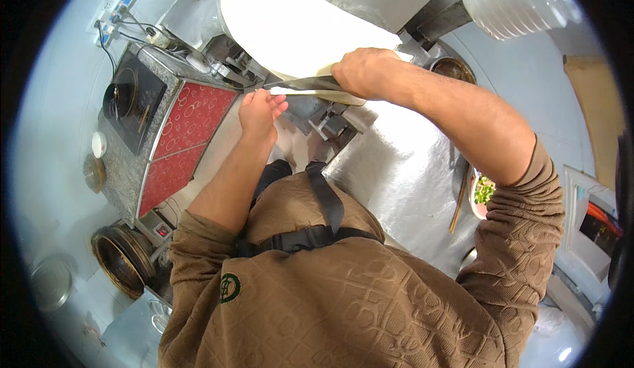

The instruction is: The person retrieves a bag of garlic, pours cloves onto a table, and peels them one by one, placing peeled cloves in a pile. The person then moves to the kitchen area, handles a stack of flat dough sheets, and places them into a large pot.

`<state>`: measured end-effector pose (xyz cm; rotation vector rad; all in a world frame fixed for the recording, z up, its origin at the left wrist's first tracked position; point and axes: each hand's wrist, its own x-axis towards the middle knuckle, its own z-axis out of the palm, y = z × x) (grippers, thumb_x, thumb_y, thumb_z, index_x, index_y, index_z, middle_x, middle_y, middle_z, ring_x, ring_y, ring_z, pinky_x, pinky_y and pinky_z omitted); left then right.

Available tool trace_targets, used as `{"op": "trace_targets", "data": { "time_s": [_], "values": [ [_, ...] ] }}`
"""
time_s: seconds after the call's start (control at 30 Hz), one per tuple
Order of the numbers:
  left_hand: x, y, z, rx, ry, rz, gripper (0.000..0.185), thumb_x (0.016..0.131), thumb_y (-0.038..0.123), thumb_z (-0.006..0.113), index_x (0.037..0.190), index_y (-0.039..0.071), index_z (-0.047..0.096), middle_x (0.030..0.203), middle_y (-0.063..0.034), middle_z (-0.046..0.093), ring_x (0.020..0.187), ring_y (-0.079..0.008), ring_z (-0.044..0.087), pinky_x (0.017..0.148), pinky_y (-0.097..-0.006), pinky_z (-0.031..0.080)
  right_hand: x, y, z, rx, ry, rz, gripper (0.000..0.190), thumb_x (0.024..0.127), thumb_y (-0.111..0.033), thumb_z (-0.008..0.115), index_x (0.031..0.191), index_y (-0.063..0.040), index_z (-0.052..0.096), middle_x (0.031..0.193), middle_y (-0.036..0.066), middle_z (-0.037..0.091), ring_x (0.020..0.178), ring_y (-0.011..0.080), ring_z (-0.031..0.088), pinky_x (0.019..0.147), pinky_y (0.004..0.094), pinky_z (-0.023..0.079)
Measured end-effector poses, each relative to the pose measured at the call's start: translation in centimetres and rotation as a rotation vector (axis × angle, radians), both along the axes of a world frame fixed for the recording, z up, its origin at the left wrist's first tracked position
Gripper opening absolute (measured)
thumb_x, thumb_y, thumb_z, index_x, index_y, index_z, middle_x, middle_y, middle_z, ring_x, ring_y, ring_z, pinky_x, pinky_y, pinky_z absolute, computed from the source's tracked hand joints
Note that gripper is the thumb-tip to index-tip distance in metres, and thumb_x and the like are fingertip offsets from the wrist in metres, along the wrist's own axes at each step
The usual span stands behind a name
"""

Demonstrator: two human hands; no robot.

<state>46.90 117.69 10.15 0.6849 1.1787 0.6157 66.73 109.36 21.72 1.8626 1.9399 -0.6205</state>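
Note:
A large, pale slab (297, 21), overexposed and dough-like, lies at the top of the view with its near edge towards me. My right hand (364, 73) is closed around the handle of a long knife, most of which the fingers cover. Its dark blade (317, 84) points left along the slab's near edge. Just below the blade runs a narrow pale strip (307, 92); I cannot tell whether it is separate from the slab. My left hand (260, 113) pinches the strip's left end beside the blade's tip, its other fingers loosely curled.
A metal-topped table (406, 170) stands to the right, with chopsticks (459, 199) and a bowl of chopped greens (483, 189). To the left, a granite counter (124, 170) holds an induction cooker (138, 100). Stacked plastic tubs (520, 4) are at upper right.

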Motion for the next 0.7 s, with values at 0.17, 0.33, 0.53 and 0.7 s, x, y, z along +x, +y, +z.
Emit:
{"op": "trace_targets", "data": {
  "time_s": [0.17,0.33,0.53,0.7],
  "values": [
    [-0.3,0.3,0.6,0.006,-0.011,0.003,0.011,0.085,0.008,0.049,0.093,0.0,0.047,0.086,-0.0113,0.057,0.077,-0.0207,0.06,0.067,-0.0333,0.052,1.1,-1.6,0.5,-0.011,0.013,-0.044,0.021,0.088,-0.014,0.049,0.097,-0.003,0.064,0.085,0.018,0.067,0.085,0.0303,0.067,0.077,0.0398,0.053],
    [-0.3,1.1,0.4,0.13,-0.029,-0.091,0.008,0.085,0.007,0.049,0.089,0.001,0.049,0.08,-0.0085,0.055,0.071,-0.0188,0.059,0.065,-0.0322,0.053,0.1,-4.2,-3.2,-0.098,0.042,-0.101,0.021,0.088,-0.014,0.046,0.094,-0.006,0.066,0.091,0.017,0.067,0.088,0.0311,0.066,0.074,0.0436,0.053],
    [-3.7,1.9,2.6,0.663,0.288,-0.728,0.008,0.083,0.0,0.05,0.076,0.001,0.047,0.07,-0.0022,0.056,0.063,-0.0078,0.053,0.057,-0.0209,0.045,1.8,-17.0,-0.6,-0.073,0.179,-0.385,0.019,0.086,-0.021,0.055,0.086,-0.002,0.057,0.072,0.019,0.062,0.072,0.0359,0.062,0.067,0.0466,0.049],
    [1.7,0.5,7.4,0.313,-0.128,-0.775,0.003,0.088,0.001,0.046,0.089,-0.001,0.047,0.087,-0.0149,0.062,0.077,-0.0193,0.064,0.071,-0.0302,0.055,-3.4,-29.4,-7.5,-0.181,0.571,-1.142,0.029,0.091,-0.033,0.058,0.088,-0.004,0.057,0.065,0.007,0.058,0.061,0.0183,0.058,0.059,0.0362,0.048]
  ]
}}
